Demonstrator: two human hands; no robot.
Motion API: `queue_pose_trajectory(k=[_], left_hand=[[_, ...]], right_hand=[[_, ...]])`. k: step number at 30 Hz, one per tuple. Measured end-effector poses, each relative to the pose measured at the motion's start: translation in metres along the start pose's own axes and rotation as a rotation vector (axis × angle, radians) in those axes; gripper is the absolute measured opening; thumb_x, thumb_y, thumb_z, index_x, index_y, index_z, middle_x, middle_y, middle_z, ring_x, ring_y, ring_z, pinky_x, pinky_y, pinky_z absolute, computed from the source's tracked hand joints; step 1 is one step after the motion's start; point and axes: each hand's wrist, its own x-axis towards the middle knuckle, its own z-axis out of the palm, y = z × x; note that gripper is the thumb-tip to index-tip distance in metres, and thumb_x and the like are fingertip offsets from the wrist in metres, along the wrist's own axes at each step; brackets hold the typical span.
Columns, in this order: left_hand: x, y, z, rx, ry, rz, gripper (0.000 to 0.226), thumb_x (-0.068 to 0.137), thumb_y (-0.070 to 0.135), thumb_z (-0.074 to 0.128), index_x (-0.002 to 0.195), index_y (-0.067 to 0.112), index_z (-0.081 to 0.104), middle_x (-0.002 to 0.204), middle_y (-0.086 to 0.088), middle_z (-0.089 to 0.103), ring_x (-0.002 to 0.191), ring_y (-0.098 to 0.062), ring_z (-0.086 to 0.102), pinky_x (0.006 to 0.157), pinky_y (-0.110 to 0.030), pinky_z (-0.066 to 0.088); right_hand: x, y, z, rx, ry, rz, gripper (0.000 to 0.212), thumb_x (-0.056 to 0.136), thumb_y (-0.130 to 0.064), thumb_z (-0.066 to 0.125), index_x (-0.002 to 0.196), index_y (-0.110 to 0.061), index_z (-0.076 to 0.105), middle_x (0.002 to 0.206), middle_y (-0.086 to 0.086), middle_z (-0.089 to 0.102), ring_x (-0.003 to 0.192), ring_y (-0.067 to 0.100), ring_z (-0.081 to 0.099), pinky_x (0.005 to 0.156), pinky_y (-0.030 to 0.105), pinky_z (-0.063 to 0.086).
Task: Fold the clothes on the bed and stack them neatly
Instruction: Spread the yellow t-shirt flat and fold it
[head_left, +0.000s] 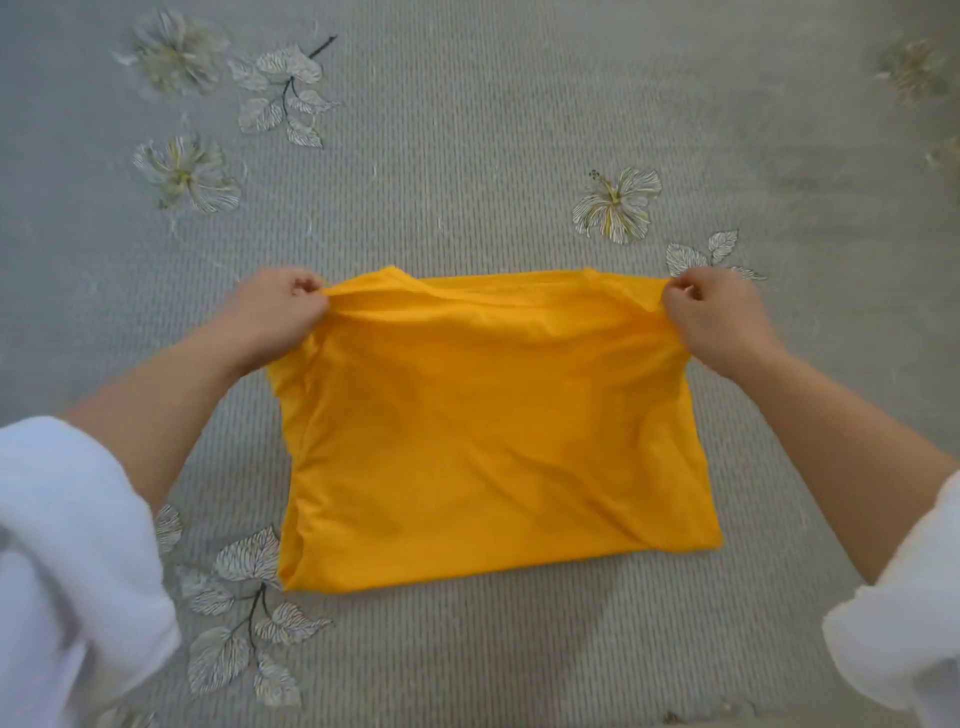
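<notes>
A bright yellow-orange garment (493, 431) lies partly folded on the bed, roughly rectangular, with its near edge flat on the cover. My left hand (278, 312) pinches its far left corner with curled fingers. My right hand (714, 317) pinches the far right corner the same way. The far edge is lifted and stretched taut between the two hands. White sleeves cover both forearms near the bottom corners of the view.
The grey ribbed bed cover (467, 130) with printed pale flowers and leaves fills the whole view. No other clothes are in sight.
</notes>
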Motion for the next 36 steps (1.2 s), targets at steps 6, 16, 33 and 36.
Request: queue_pose_trajectory(k=[6, 16, 33, 36], left_hand=[[-0.044, -0.036, 0.075, 0.100, 0.278, 0.057, 0.054, 0.095, 0.028, 0.049, 0.143, 0.013, 0.031, 0.151, -0.011, 0.030, 0.138, -0.030, 0.029, 0.109, -0.047, 0.027], [-0.164, -0.100, 0.176, 0.375, 0.078, -0.165, 0.068, 0.087, 0.063, 0.006, 0.148, 0.040, -0.012, 0.157, -0.001, -0.023, 0.142, -0.019, -0.026, 0.112, -0.057, -0.006], [-0.194, 0.119, 0.313, 0.029, -0.015, 0.168, 0.033, 0.077, 0.033, 0.047, 0.105, 0.021, 0.058, 0.095, 0.001, 0.057, 0.083, -0.018, 0.060, 0.062, -0.026, 0.048], [-0.179, 0.157, 0.343, 0.138, -0.068, 0.162, 0.041, 0.057, 0.047, 0.068, 0.089, 0.025, 0.055, 0.078, 0.003, 0.054, 0.064, -0.016, 0.058, 0.044, -0.025, 0.042]], right_hand=[[-0.064, 0.038, 0.061, -0.044, 0.034, -0.058, 0.045, 0.094, -0.026, 0.052, 0.134, -0.007, 0.044, 0.134, 0.013, 0.045, 0.122, 0.032, 0.043, 0.099, 0.047, 0.034], [-0.125, 0.108, 0.083, 0.080, -0.145, 0.199, 0.028, 0.088, -0.031, 0.065, 0.102, -0.010, 0.052, 0.091, 0.007, 0.055, 0.089, 0.031, 0.056, 0.072, 0.040, 0.045], [-0.025, 0.130, 0.014, 0.375, -0.275, 0.256, 0.009, 0.089, -0.022, 0.063, 0.096, -0.018, 0.059, 0.103, 0.011, 0.064, 0.095, 0.025, 0.061, 0.082, 0.039, 0.050], [0.007, 0.109, 0.017, 0.375, -0.302, 0.195, 0.024, 0.087, -0.030, 0.066, 0.105, -0.014, 0.059, 0.107, 0.009, 0.064, 0.096, 0.024, 0.062, 0.086, 0.041, 0.052]])
